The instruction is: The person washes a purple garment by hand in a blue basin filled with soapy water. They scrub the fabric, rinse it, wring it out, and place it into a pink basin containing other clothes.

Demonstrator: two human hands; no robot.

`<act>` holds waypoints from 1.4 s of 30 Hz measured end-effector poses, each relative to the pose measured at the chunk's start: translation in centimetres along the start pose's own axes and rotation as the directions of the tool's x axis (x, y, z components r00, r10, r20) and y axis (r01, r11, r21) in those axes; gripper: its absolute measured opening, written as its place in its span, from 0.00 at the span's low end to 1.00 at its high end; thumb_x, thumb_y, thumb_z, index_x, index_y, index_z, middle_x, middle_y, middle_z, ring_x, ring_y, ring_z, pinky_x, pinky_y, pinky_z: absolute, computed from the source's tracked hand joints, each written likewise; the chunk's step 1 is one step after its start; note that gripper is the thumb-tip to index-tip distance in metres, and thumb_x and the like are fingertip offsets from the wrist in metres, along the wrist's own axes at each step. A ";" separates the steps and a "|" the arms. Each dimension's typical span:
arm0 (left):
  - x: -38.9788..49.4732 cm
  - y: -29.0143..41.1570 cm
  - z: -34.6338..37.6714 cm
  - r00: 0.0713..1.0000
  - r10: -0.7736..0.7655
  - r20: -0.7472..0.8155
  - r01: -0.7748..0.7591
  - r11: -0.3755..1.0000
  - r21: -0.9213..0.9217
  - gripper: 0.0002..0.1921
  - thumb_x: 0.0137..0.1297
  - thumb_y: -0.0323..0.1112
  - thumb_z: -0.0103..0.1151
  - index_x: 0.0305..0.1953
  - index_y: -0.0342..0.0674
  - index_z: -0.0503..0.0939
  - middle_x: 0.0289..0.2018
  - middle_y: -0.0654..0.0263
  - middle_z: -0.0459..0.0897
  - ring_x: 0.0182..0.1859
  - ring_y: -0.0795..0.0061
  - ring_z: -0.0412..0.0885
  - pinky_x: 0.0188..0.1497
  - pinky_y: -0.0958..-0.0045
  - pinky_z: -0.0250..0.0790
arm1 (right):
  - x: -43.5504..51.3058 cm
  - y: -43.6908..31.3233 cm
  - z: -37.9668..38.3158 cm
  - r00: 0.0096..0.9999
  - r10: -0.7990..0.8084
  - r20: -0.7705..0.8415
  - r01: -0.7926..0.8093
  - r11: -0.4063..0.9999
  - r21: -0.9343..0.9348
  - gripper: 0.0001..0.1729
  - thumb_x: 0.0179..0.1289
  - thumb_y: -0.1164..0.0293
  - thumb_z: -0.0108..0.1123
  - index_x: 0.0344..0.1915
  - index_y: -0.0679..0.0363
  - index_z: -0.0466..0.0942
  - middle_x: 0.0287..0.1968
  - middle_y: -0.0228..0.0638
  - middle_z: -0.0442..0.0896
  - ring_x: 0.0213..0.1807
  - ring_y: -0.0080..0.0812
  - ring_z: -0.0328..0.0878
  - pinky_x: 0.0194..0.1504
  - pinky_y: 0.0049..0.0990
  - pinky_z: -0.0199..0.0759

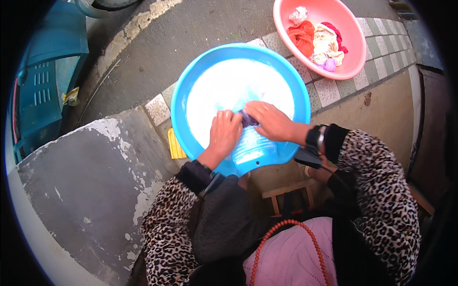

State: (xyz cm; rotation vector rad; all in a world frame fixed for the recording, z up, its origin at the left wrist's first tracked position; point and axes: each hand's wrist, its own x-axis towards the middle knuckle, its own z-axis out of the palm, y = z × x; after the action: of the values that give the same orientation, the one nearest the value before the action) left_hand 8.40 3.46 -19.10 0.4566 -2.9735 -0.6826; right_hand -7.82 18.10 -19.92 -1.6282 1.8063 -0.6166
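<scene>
Before me stands a round blue plastic basin [240,48] with a ridged washboard [256,144] moulded into its near side. White suds [229,77], partly washed out by glare, fill the basin. My left hand [225,130] grips one end of a small dark purple cloth [247,119] just above the washboard's ridges. On the cloth's other side, my right hand [271,121] holds it with the fingers bent over it. Much of the cloth is hidden between the two hands.
A pink plastic basin [352,60] at the upper right holds several crumpled clothes [323,41]. A yellow packet or cloth [175,143] lies left of the blue basin. A grey concrete ledge [96,186] rises at the left, with a teal metal vehicle part [43,82] beyond.
</scene>
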 end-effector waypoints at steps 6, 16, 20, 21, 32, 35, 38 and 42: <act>1.0 -1.3 2.7 0.991 0.129 -0.046 -0.131 0.989 -0.063 0.05 0.59 0.30 0.59 0.36 0.41 0.75 0.31 0.62 0.73 0.38 0.60 0.75 0.35 0.62 0.71 | 0.3 -0.7 1.0 0.998 0.046 0.048 -0.043 0.996 -0.076 0.37 0.63 0.64 0.62 0.69 0.64 0.63 0.70 0.47 0.66 0.76 0.47 0.56 0.74 0.52 0.47; 3.8 -2.2 2.1 0.948 -0.314 0.040 0.317 0.943 -0.101 0.06 0.69 0.38 0.53 0.40 0.44 0.76 0.40 0.54 0.74 0.46 0.49 0.74 0.44 0.50 0.71 | 3.3 1.3 1.7 0.986 0.155 -0.061 -0.156 0.988 -0.013 0.33 0.65 0.65 0.59 0.66 0.67 0.65 0.70 0.51 0.65 0.73 0.53 0.60 0.72 0.48 0.54; -1.8 1.2 0.2 0.999 0.034 0.019 -0.033 0.998 -0.061 0.10 0.56 0.32 0.64 0.39 0.42 0.75 0.35 0.59 0.71 0.42 0.56 0.74 0.38 0.60 0.73 | -2.6 -1.4 -0.9 0.996 -0.007 0.085 -0.001 0.996 0.091 0.34 0.62 0.70 0.61 0.68 0.65 0.65 0.71 0.51 0.64 0.75 0.51 0.58 0.73 0.48 0.53; -2.4 1.5 0.4 0.997 0.083 0.001 -0.083 0.993 -0.086 0.11 0.55 0.32 0.64 0.39 0.42 0.75 0.35 0.60 0.72 0.41 0.58 0.75 0.37 0.62 0.73 | -3.0 -1.7 -0.9 0.995 -0.034 0.092 0.030 0.998 0.048 0.34 0.62 0.70 0.61 0.68 0.65 0.65 0.70 0.50 0.65 0.75 0.51 0.57 0.73 0.48 0.52; 6.0 -7.3 1.7 0.904 -0.422 -0.067 0.421 0.907 -0.019 0.06 0.70 0.37 0.49 0.37 0.44 0.75 0.32 0.53 0.82 0.37 0.48 0.81 0.38 0.48 0.72 | 8.4 5.8 1.7 0.974 0.140 -0.176 -0.153 0.986 -0.065 0.20 0.60 0.71 0.63 0.54 0.59 0.77 0.51 0.41 0.78 0.58 0.46 0.71 0.59 0.43 0.67; 3.6 -9.4 -1.3 0.809 -0.577 -0.113 0.574 0.817 -0.056 0.08 0.72 0.38 0.49 0.38 0.43 0.75 0.31 0.51 0.83 0.37 0.44 0.82 0.38 0.46 0.71 | 9.7 5.5 0.4 0.907 0.174 -0.383 -0.142 0.984 0.110 0.16 0.58 0.74 0.64 0.48 0.56 0.80 0.44 0.41 0.78 0.52 0.47 0.73 0.57 0.40 0.70; 2.0 -9.5 -2.8 0.766 -0.637 -0.085 0.635 0.771 -0.046 0.06 0.72 0.36 0.49 0.41 0.42 0.74 0.32 0.50 0.83 0.38 0.42 0.81 0.39 0.48 0.71 | 11.1 4.5 0.2 0.810 0.211 -0.548 -0.094 0.968 0.234 0.17 0.58 0.76 0.63 0.49 0.55 0.80 0.51 0.41 0.77 0.58 0.49 0.71 0.60 0.40 0.68; 1.3 -7.2 -2.0 0.859 -0.509 -0.055 0.512 0.852 0.112 0.16 0.67 0.32 0.54 0.55 0.47 0.75 0.51 0.56 0.78 0.54 0.53 0.77 0.46 0.50 0.71 | 11.2 3.4 1.3 0.861 0.050 -0.507 -0.052 0.999 0.011 0.21 0.58 0.78 0.63 0.53 0.53 0.80 0.61 0.42 0.74 0.68 0.48 0.66 0.68 0.44 0.61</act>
State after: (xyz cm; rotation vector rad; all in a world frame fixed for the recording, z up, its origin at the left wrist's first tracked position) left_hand 9.35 -3.95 -20.48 1.2878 -2.8851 -0.5099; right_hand -9.74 7.55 -24.75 -1.5031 2.2092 -1.1010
